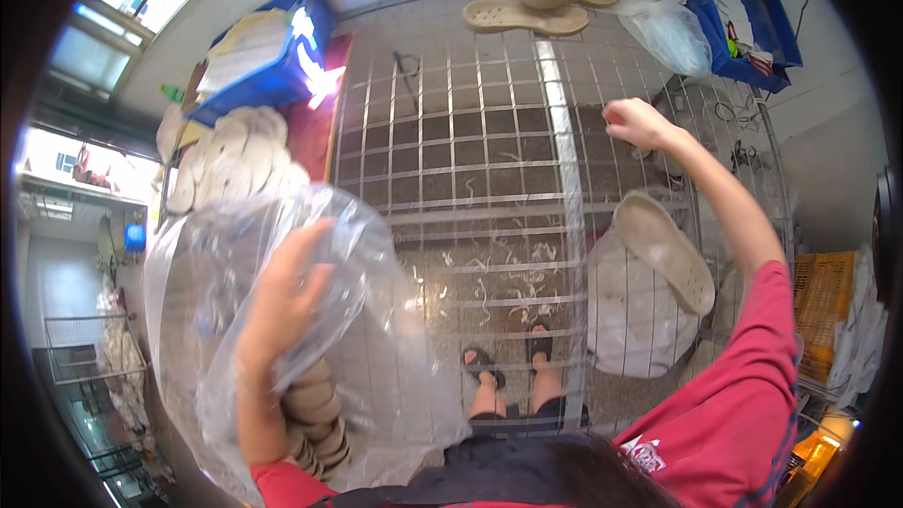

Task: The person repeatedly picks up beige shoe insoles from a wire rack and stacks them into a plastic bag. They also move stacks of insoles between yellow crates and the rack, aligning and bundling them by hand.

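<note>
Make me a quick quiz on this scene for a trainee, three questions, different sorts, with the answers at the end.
1. Open question: Which see-through item is the person's left hand at?
2. Counting: How many beige shoe soles lie together at the far edge of the wire mesh tabletop?
3. True or false: The person's right hand is gripping a shoe sole.

Key:
1. A large clear plastic bag.
2. Two.
3. False; its fingers look curled, and no sole shows in it.
</note>
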### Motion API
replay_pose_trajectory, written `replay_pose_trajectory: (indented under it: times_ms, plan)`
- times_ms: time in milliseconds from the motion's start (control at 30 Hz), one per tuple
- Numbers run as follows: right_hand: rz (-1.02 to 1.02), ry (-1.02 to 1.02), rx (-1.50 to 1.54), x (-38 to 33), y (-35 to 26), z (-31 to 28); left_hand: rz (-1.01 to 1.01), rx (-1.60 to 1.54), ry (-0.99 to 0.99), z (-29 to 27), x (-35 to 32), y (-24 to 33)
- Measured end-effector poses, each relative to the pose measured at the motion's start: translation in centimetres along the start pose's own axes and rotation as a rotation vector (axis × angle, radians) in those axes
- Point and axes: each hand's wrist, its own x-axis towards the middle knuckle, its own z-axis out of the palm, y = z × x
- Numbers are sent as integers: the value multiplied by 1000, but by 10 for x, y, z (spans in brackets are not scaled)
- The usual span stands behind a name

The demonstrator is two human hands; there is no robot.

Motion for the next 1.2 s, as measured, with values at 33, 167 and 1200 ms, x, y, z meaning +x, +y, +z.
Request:
replay_pose_trajectory:
  times_ms: [33,167,1200]
  plan:
    - [39,111,17,34,17,10,145,-38,-160,36,47,-5]
    - [-64,528,121,210,55,57,9,-452,-441,159,187,-9]
    - [-61,298,364,-195,-44,135,-674,-2061,-99,257,19,1]
